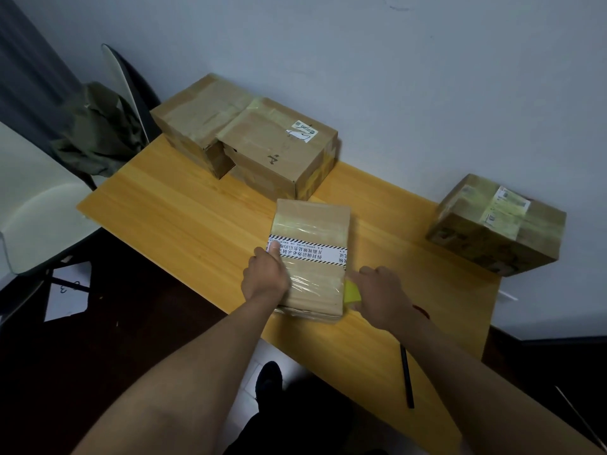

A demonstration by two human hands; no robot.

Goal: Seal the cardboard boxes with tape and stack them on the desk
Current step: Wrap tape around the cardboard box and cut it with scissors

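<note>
Four cardboard boxes sit on the wooden desk (pixel 184 221), all closed, so their contents cannot be seen. The small box (pixel 312 257) lies near the front edge, between the person's two hands; clear tape glistens across its top and a white printed tape strip (pixel 308 253) with black hatched borders runs across its width. Behind it, just apart, stands a larger labelled box (pixel 279 149) with a white sticker on top, and touching that one on the left, against the wall, is a plain box (pixel 193 123) wrapped in brownish tape. Well apart on the right end of the desk rests a yellow-taped box (pixel 496 224), tilted slightly toward the viewer's side.

The left hand (pixel 266 277) reaches forward with the arm extended, its grip closed over the left edge of the small box, the thumb pressing flat on the end of the printed strip. The right hand (pixel 381 297) sits just beside the box's right edge, its grip curled around a yellow tape dispenser (pixel 352 292), of which only a corner shows past the fingers.

A black pen (pixel 406 377) lies on the desk near the right forearm. A white chair (pixel 36 205) stands left of the desk, with a green cloth (pixel 98 129) draped over another chair behind.
</note>
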